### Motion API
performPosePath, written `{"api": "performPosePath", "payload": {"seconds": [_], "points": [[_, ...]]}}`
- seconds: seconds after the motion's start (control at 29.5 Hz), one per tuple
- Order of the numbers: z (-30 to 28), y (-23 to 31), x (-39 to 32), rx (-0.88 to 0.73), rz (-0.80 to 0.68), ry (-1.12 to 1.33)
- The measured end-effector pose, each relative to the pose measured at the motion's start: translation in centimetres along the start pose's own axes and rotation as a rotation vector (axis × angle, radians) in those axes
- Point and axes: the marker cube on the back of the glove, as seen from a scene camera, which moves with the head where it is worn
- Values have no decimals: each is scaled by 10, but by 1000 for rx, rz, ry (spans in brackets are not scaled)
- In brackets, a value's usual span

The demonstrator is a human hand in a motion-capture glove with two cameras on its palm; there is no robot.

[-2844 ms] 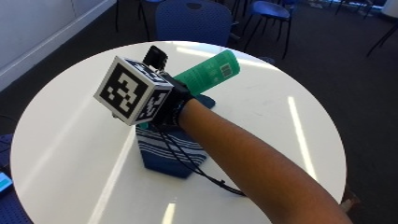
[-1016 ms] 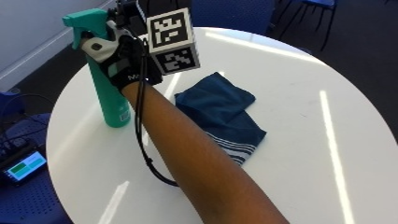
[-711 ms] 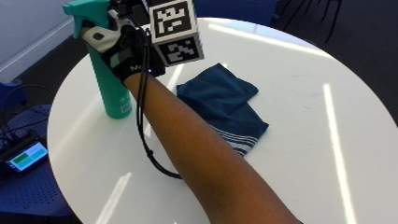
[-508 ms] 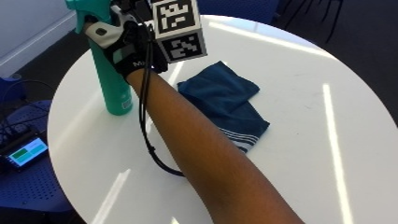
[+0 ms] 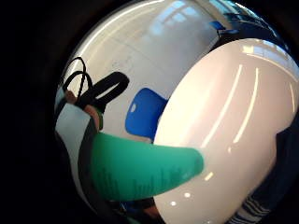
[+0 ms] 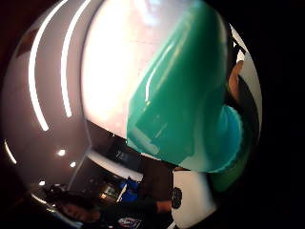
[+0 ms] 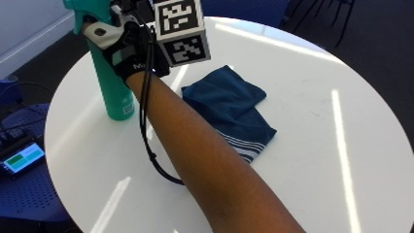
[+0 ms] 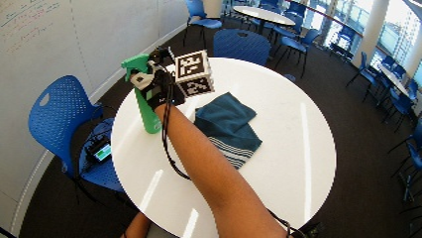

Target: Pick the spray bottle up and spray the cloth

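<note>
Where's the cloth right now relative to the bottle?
In the outside view the blue cloth lies crumpled near the middle of the white table, beside the forearm, apart from the green spray bottle standing by the table's edge.

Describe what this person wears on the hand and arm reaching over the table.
The right hand wears a black glove with small white lettering on the back and a white plastic piece by the thumb. The forearm is bare, with no sleeve in view. In the palm views, black straps and loops and white plastic show at the edge of that hand.
</note>
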Motion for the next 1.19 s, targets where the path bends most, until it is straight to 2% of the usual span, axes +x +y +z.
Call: {"api": "performPosePath", "payload": {"seconds": [0.14, 0.27, 0.47, 1.19], "points": [[5, 13, 9, -41, 49, -33], [12, 21, 15, -147, 109, -46], [13, 25, 16, -255, 121, 21], [24, 42, 36, -327, 199, -77]]}}
